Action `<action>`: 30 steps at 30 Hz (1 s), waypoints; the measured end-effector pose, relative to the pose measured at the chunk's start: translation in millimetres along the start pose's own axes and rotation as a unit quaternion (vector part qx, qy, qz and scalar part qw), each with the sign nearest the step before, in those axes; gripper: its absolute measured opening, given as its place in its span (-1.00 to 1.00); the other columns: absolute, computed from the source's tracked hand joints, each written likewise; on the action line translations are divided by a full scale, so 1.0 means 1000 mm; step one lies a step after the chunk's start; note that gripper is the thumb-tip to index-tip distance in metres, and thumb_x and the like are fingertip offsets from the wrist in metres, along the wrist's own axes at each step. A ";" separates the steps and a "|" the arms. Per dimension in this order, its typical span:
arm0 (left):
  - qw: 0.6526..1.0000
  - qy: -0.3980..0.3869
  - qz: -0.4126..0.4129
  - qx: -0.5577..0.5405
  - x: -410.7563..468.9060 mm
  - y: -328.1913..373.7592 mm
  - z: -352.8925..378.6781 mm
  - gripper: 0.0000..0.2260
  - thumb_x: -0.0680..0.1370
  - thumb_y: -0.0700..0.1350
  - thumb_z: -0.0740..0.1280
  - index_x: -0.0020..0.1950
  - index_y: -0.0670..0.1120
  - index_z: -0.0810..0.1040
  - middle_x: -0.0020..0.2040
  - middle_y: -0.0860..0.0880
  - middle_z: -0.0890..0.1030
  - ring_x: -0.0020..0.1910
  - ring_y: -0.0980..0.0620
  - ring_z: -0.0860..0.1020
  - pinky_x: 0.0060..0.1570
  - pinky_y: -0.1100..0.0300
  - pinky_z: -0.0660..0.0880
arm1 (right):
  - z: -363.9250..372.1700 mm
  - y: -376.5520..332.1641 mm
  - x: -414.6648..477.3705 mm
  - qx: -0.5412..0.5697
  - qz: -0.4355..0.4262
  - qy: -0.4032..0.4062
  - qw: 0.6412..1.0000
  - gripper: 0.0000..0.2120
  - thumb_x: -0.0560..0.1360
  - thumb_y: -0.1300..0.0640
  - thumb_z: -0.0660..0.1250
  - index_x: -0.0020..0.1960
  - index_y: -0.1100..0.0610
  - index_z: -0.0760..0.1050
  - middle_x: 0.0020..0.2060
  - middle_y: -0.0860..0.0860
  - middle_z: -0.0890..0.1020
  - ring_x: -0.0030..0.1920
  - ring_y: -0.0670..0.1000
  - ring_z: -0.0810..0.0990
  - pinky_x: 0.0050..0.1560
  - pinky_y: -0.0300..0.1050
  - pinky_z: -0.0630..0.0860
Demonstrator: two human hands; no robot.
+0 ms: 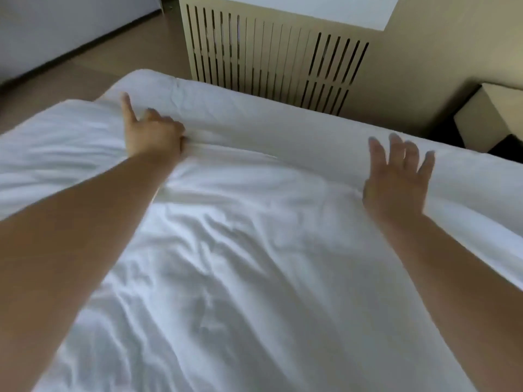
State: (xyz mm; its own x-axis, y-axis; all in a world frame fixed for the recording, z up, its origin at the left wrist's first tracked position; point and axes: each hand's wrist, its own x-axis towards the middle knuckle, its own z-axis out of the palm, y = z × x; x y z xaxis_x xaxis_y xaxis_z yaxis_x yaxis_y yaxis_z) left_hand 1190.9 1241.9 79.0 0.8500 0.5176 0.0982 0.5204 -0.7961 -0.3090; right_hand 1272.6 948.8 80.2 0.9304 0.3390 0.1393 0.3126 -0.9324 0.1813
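view: head-worn | faces: forward and down | range: close over the white duvet [254, 278] | views: one only

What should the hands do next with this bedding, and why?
Probably sweep the right hand outward across the duvet while the left hand holds its pinched fold: the cloth in front is wrinkled, and the right hand is open.

Duvet [254, 250]: white cloth, matt, soft, heavily creased mid-span, smoother along the folded far edge. Radiator cover [268, 58]: cream slatted panel, painted, looks like wood or board, smooth satin finish. Its top [325, 9]: white, smooth, flat. Floor [85, 72]: brown, smooth, slight sheen; can't tell the material. Wall [438, 52]: cream paint, matt. Bedside cabinet [498, 108]: cream, smooth, matt; blurred, material unclear.
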 end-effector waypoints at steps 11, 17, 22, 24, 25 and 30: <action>0.982 -0.159 0.030 -0.093 -0.016 0.068 0.183 -0.55 0.63 0.04 -0.16 0.51 0.08 -0.21 0.54 0.03 -0.13 0.51 0.06 -0.15 0.40 -0.12 -0.30 | 0.200 -0.095 -0.042 0.093 -0.086 -0.310 0.942 -0.06 -0.20 -0.50 -0.69 0.10 -0.10 -0.69 0.30 -0.08 -0.53 0.45 0.08 -0.41 -0.19 0.12 -0.78; 0.979 -0.160 0.027 -0.123 -0.016 0.071 0.183 -0.54 0.62 0.07 -0.18 0.51 0.08 -0.19 0.54 0.03 -0.11 0.51 0.06 -0.13 0.41 -0.07 -0.31 | 0.201 -0.096 -0.027 0.058 -0.069 -0.343 0.935 -0.31 0.50 -0.36 -0.22 0.40 -0.08 -0.50 0.45 -0.01 -0.41 0.45 0.07 -0.41 0.30 0.33 -0.41; 0.983 -0.049 0.113 -0.136 -0.100 0.042 0.161 -0.45 0.53 0.13 -0.13 0.51 0.03 0.08 0.52 -0.10 0.10 0.50 -0.03 0.06 0.37 0.04 -0.33 | 0.194 -0.096 -0.021 0.055 -0.054 -0.353 0.933 -0.34 0.51 -0.32 -0.18 0.44 -0.11 -0.43 0.46 0.00 -0.39 0.47 0.07 -0.38 0.36 0.35 -0.27; 0.980 -0.013 0.115 -0.165 -0.167 0.007 0.173 -0.52 0.54 0.13 -0.06 0.38 -0.01 0.31 0.37 -0.15 0.41 0.42 -0.05 0.25 0.39 0.06 -0.16 | 0.189 -0.098 -0.025 0.050 -0.054 -0.359 0.930 -0.33 0.51 -0.34 -0.18 0.45 -0.11 -0.41 0.46 0.00 -0.37 0.47 0.07 -0.35 0.36 0.36 -0.23; 0.980 -0.015 0.097 -0.171 -0.201 -0.015 0.181 -0.55 0.59 0.13 -0.09 0.39 -0.01 0.29 0.38 -0.12 0.40 0.44 0.01 0.20 0.42 0.07 -0.11 | 0.185 -0.099 -0.027 0.046 -0.052 -0.361 0.930 -0.32 0.50 -0.34 -0.17 0.45 -0.11 -0.40 0.47 0.00 -0.36 0.48 0.07 -0.34 0.37 0.35 -0.20; 0.981 -0.014 -0.049 -0.190 -0.331 -0.109 0.183 -0.49 0.59 0.18 -0.13 0.52 0.08 -0.04 0.54 0.09 -0.06 0.50 0.17 -0.07 0.45 0.15 -0.10 | 0.162 -0.101 -0.047 0.018 -0.050 -0.361 0.931 -0.32 0.51 -0.35 -0.16 0.47 -0.09 -0.37 0.49 0.00 -0.29 0.50 0.07 -0.25 0.37 0.36 -0.09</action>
State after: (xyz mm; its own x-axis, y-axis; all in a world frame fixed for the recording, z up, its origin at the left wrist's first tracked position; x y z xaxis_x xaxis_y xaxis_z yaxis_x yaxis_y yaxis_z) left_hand 837.3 1214.7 -92.4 0.7946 0.6015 0.0830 0.5968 -0.7988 0.0751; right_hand 1228.5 1006.6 -102.7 0.7784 0.2631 -0.5700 0.3983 -0.9088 0.1245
